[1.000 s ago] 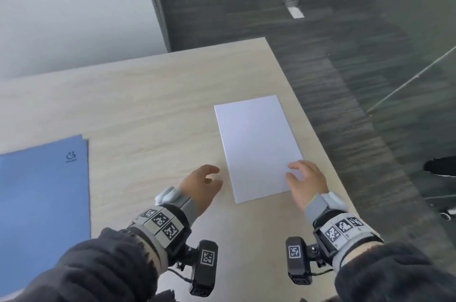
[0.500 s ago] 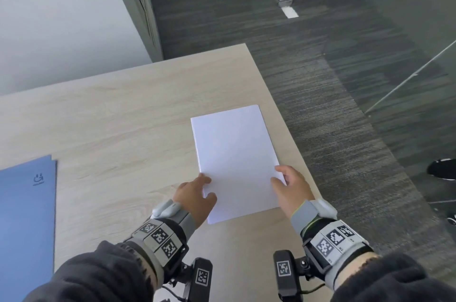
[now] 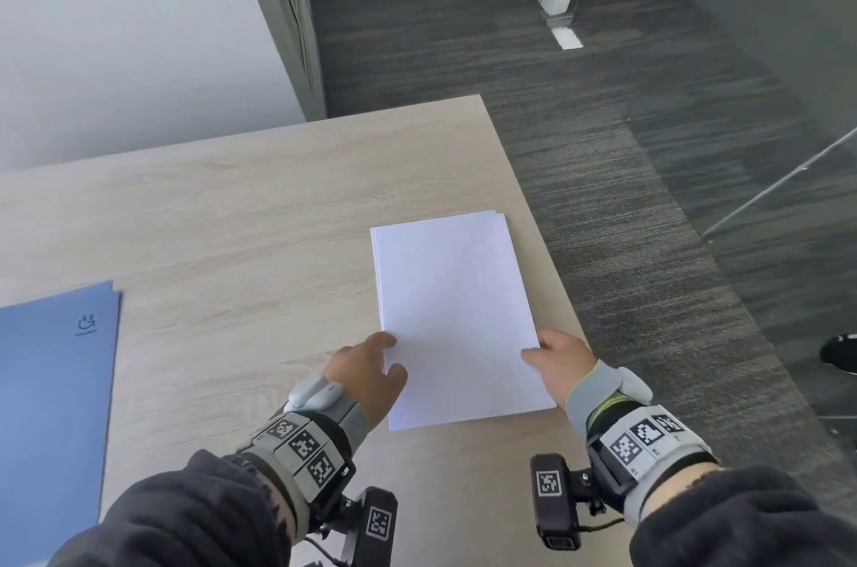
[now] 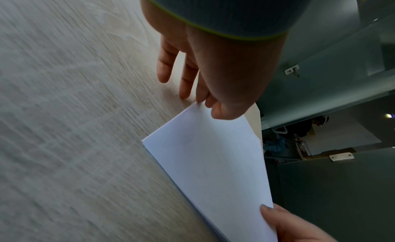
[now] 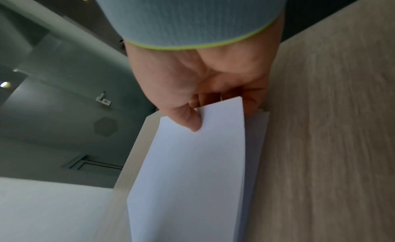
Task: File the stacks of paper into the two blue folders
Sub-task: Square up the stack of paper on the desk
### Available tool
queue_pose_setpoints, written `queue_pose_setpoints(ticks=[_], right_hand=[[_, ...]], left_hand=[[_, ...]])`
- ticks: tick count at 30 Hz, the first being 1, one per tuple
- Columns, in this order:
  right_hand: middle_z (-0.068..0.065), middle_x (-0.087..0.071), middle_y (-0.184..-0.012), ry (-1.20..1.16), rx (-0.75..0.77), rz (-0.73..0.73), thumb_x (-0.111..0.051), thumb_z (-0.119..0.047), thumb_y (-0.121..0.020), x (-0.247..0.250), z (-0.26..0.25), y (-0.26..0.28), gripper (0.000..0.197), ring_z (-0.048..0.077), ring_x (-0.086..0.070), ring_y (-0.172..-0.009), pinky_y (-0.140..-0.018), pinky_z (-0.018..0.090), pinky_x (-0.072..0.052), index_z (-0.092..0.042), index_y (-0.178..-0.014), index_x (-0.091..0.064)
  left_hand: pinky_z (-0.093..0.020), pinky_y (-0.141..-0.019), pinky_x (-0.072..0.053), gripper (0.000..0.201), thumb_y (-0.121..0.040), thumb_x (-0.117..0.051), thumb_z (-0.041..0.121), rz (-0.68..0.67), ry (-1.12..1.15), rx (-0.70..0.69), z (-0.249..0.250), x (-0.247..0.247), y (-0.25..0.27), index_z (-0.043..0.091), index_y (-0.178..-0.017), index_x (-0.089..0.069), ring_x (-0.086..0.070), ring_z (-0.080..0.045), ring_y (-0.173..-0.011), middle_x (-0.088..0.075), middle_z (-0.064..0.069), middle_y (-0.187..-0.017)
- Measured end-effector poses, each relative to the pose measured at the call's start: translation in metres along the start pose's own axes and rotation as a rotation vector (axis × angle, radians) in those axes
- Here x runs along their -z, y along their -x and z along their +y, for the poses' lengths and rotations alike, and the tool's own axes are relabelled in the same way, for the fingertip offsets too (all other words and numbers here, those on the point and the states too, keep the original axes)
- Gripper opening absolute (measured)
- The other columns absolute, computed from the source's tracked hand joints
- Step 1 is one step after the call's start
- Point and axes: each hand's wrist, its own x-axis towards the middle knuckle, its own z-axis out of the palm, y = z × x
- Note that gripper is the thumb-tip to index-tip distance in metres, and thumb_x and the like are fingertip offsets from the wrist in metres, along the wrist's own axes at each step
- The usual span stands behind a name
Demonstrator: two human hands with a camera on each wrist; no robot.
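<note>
A white paper stack (image 3: 452, 316) lies near the table's right edge. My left hand (image 3: 389, 355) holds its near left edge, thumb on top and index fingertip at the edge; in the left wrist view the left hand (image 4: 208, 102) pinches that corner of the paper stack (image 4: 213, 161) while the other fingers reach down to the table. My right hand (image 3: 540, 351) grips the near right edge. Seen from the right wrist, the right hand (image 5: 203, 117) has its thumb on top and fingers curled under, lifting the upper sheets of the paper stack (image 5: 192, 169). A blue folder (image 3: 51, 404) lies shut at far left.
The wooden table (image 3: 232, 219) ends just right of the stack, with dark carpet (image 3: 649, 195) beyond. A white wall and a grey door frame (image 3: 297, 33) stand behind the table. A dark shoe (image 3: 839, 351) shows at the right border.
My left hand moved from beside the stack onto its near left edge. My right hand took hold of the near right edge and raised the upper sheets. The view shifted.
</note>
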Motion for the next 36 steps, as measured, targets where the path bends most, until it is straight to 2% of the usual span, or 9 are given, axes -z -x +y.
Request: queue_pose_setpoints(ticks=[3, 5, 8, 13, 19, 23, 28, 34, 36], right_hand=[[0.003, -0.038, -0.059, 0.15, 0.063, 0.125, -0.051, -0.008, -0.077, 0.0, 0.001, 0.003, 0.024, 0.02, -0.03, -0.056, -0.057, 0.029, -0.024, -0.016, -0.057, -0.04], [-0.001, -0.038, -0.066, 0.21, 0.12, 0.189, -0.053, -0.012, -0.076, 0.0, 0.003, 0.005, 0.031, 0.021, -0.028, -0.054, -0.055, 0.029, -0.021, -0.016, -0.056, -0.03], [-0.005, -0.042, -0.076, 0.214, 0.157, 0.259, -0.055, -0.016, -0.077, -0.001, 0.003, 0.01, 0.032, 0.019, -0.032, -0.055, -0.054, 0.029, -0.022, -0.013, -0.058, -0.03], [-0.002, -0.03, -0.063, 0.166, 0.134, 0.197, -0.051, -0.025, -0.078, -0.002, 0.001, 0.013, 0.028, 0.02, -0.026, -0.057, -0.058, 0.032, -0.022, -0.018, -0.064, -0.028], [0.009, -0.041, -0.071, -0.023, 0.145, 0.21, -0.057, -0.018, -0.085, 0.003, -0.006, 0.019, 0.021, 0.021, -0.034, -0.062, -0.053, 0.03, -0.025, 0.002, -0.079, -0.051], [-0.001, -0.064, -0.091, -0.065, 0.176, 0.253, -0.06, -0.017, -0.086, 0.006, -0.006, 0.021, 0.013, 0.016, -0.055, -0.074, -0.06, 0.025, -0.041, -0.015, -0.097, -0.066], [-0.001, -0.071, -0.101, -0.275, 0.131, 0.169, -0.068, -0.016, -0.077, 0.004, 0.004, 0.009, 0.028, 0.02, -0.069, -0.092, -0.081, 0.038, -0.055, -0.028, -0.101, -0.064], [0.008, -0.073, -0.093, -0.083, 0.033, -0.003, -0.063, -0.008, -0.086, 0.009, 0.012, 0.004, 0.014, 0.028, -0.068, -0.078, -0.062, 0.031, -0.053, -0.014, -0.098, -0.068], [0.01, -0.073, -0.095, -0.1, 0.057, 0.029, -0.062, -0.004, -0.086, 0.01, 0.016, 0.004, 0.018, 0.028, -0.068, -0.082, -0.07, 0.033, -0.054, -0.019, -0.095, -0.068]], left_hand=[[-0.036, -0.105, -0.043, 0.054, -0.088, -0.049, 0.036, 0.014, -0.024, -0.106, 0.0, -0.005, 0.0, 0.034, -0.141, -0.042, -0.05, -0.019, -0.129, -0.042, 0.011, -0.154], [-0.036, -0.111, -0.037, 0.059, -0.089, -0.048, 0.037, -0.006, -0.083, -0.159, 0.001, -0.009, -0.001, 0.034, -0.146, -0.035, -0.036, -0.021, -0.14, -0.023, 0.016, -0.162], [-0.034, -0.109, -0.038, 0.06, -0.091, -0.047, 0.04, -0.031, -0.16, -0.197, 0.004, -0.016, -0.003, 0.035, -0.149, -0.031, -0.026, -0.021, -0.143, -0.016, 0.019, -0.163], [-0.036, -0.106, -0.042, 0.061, -0.089, -0.045, 0.041, -0.024, -0.17, -0.206, 0.004, -0.021, -0.002, 0.035, -0.148, -0.032, -0.024, -0.019, -0.142, -0.014, 0.021, -0.163], [-0.037, -0.108, -0.041, 0.062, -0.088, -0.046, 0.04, -0.018, -0.162, -0.207, 0.001, -0.022, -0.004, 0.035, -0.148, -0.032, -0.023, -0.018, -0.142, -0.014, 0.022, -0.163], [-0.036, -0.108, -0.041, 0.061, -0.088, -0.046, 0.04, -0.012, -0.163, -0.213, 0.001, -0.023, -0.005, 0.035, -0.148, -0.033, -0.023, -0.017, -0.142, -0.015, 0.023, -0.163], [-0.035, -0.107, -0.041, 0.06, -0.088, -0.046, 0.039, -0.002, -0.165, -0.222, -0.001, -0.022, -0.006, 0.035, -0.147, -0.035, -0.024, -0.017, -0.142, -0.016, 0.023, -0.162], [-0.036, -0.106, -0.041, 0.061, -0.089, -0.047, 0.04, -0.012, -0.15, -0.221, -0.001, -0.022, -0.007, 0.036, -0.148, -0.031, -0.024, -0.021, -0.143, -0.011, 0.02, -0.164], [-0.036, -0.106, -0.04, 0.067, -0.09, -0.046, 0.041, -0.025, -0.15, -0.204, -0.002, -0.021, -0.008, 0.035, -0.152, -0.023, -0.022, -0.023, -0.144, -0.006, 0.019, -0.165]])
